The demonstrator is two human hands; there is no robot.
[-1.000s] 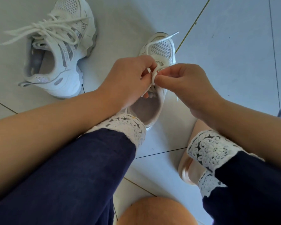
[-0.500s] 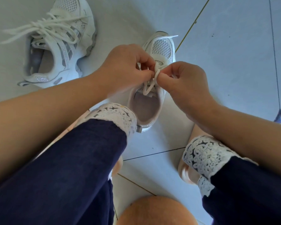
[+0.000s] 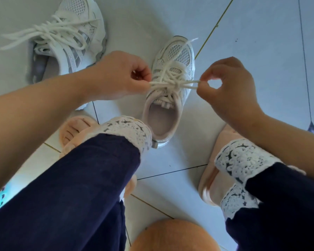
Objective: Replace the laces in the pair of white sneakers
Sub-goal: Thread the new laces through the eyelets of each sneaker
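Head view: two white sneakers stand on the tiled floor (image 3: 261, 42). The nearer sneaker (image 3: 179, 55) sits between the person's feet, toe pointing away, its mouth facing up and showing a pale insole. Its white lace (image 3: 172, 84) is threaded through the eyelets and crosses in a knot above the tongue, with one stretch drawn out to each side.

The left hand (image 3: 120, 77) has its grip closed, thumb and forefinger pinching the lace just left of the knot, the other fingers curled in. The right hand (image 3: 227, 87) pinches the lace's right-hand stretch between thumb and forefinger, which form a ring, with the remaining fingers bent behind. The lace runs taut between the two hands.

The second sneaker (image 3: 74, 9) lies well apart at the upper left, tilted, its opening turned toward the left edge. Its own lace (image 3: 49, 33) is threaded, and the loose ends trail out to the left over the floor.

Counted: two sneakers, two laces, two hands. Also two pale pink slippers, the left slipper (image 3: 74, 127) with toes showing and the right slipper (image 3: 212, 187) partly under its leg. Two navy trouser legs (image 3: 71, 196) each end in a white lace-trimmed cuff (image 3: 243, 158). One rounded orange shape (image 3: 170, 236) sits at the bottom edge; what it is cannot be told.
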